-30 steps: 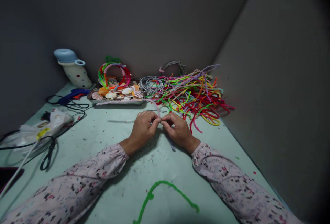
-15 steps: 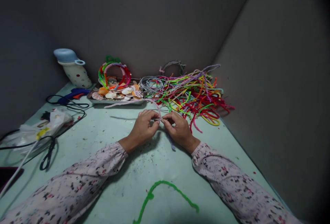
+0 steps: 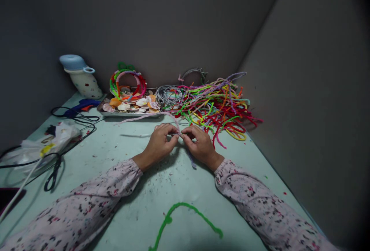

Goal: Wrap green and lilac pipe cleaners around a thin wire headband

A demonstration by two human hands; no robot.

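Note:
Fingertips of my left hand [image 3: 163,140] and my right hand [image 3: 200,143] meet over the middle of the table, both pinching a pale pink pipe cleaner [image 3: 172,118]. Its long end arcs up and off to the left, in front of the tray. A thin grey wire [image 3: 135,135] sticks out leftward from behind my left hand and seems to run into the same pinch. Below the fingers hangs a short lilac end [image 3: 192,161]. How the strands cross is hidden by my fingertips. Nearer me, a bent green pipe cleaner [image 3: 181,204] lies on the table.
A metal tray [image 3: 130,115] of seashells and colourful pipe-cleaner rings [image 3: 141,85] stands at the back. Beside it are coiled grey wire [image 3: 172,95] and a tangled pipe-cleaner heap [image 3: 219,104]. At left are a bottle [image 3: 83,81], a blue glue gun [image 3: 78,108], cables and a plastic bag [image 3: 62,133].
The pink pipe cleaner's free end has swung slightly to the right, and the grey wire's end has dipped a little. My hands keep nearly the same place and pinch.

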